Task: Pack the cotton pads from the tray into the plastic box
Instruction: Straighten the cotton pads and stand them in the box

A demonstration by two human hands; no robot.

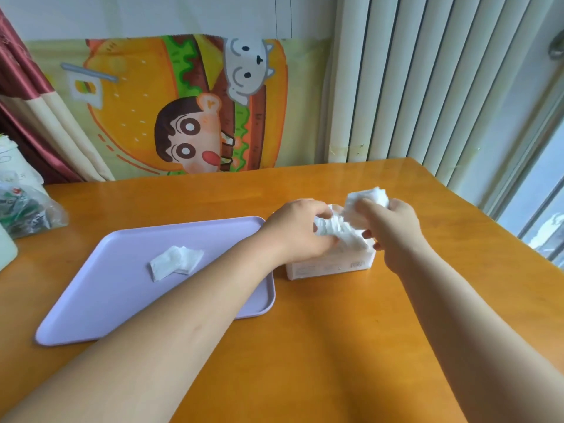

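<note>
On the orange wooden table (335, 346) a white plastic box (329, 265) stands a little right of the middle, and both hands work at its open top. The left hand (297, 228) reaches over the right far corner of the tray and comes to the box from the left; its fingers are curled down around the row of pads (345, 232) that stands upright in the box and rises above its rim. The right hand (393, 222) is at the far right side of the box and grips a bundle of pads (367, 198) between thumb and bent fingers, a little above the box; whether this bundle touches the row below I cannot tell. The lilac tray (91, 315) lies flat on the table just left of the box, its right edge very near to it. Near the middle of the tray a few cotton pads (175, 262) lie flat and overlap each other; I count 2 or 3, not surely. At the far edge of the table a cartoon cloth (183, 111) with a big hamburger picture hangs on the wall. A red and cream curtain (27, 96) is at the far left, and below it a clear plastic bag (27, 209) rests on the left end of the table. White vertical blinds (427, 87) cover the far right, beside a window (543, 193).
</note>
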